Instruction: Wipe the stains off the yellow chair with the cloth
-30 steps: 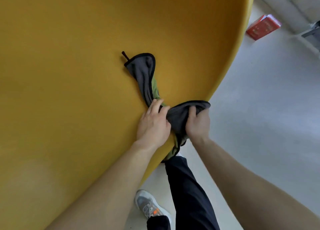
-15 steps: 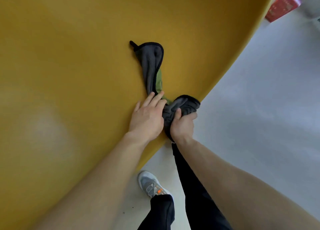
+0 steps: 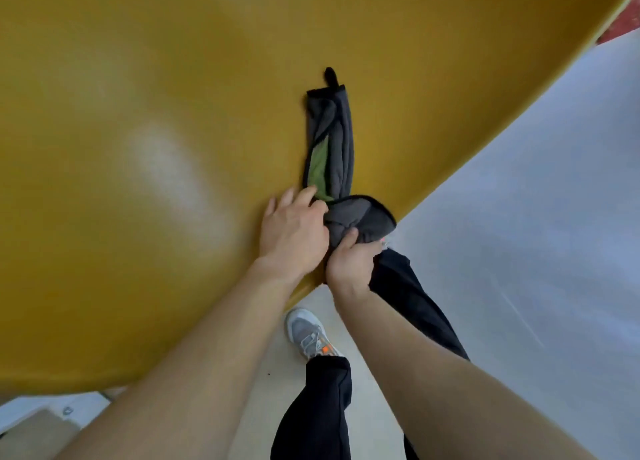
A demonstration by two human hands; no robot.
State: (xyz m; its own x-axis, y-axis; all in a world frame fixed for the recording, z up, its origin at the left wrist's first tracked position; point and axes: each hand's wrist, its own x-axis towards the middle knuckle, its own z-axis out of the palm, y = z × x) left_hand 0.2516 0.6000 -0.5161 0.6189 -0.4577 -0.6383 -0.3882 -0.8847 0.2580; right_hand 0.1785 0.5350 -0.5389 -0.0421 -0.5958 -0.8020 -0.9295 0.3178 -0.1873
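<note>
The yellow chair (image 3: 145, 154) fills the upper left of the head view as a broad curved surface with a pale sheen. A grey cloth (image 3: 334, 137) with a green inner side and black trim lies stretched along it, its loop pointing away from me. My left hand (image 3: 292, 231) presses the near part of the cloth onto the chair by the rim, fingers on the green patch. My right hand (image 3: 349, 262) grips the bunched near end of the cloth, which folds over the chair's edge.
Pale floor (image 3: 540, 189) lies to the right of the chair's rim. My black trouser legs (image 3: 315, 407) and a grey shoe (image 3: 308, 331) stand below the chair's edge. A white object (image 3: 38, 411) shows at the bottom left, a red thing (image 3: 620, 26) at the top right.
The cloth has straightened and now lies lengthwise away from me. Both hands have come closer together at its near end. The view has shifted, so the red box has nearly left the frame.
</note>
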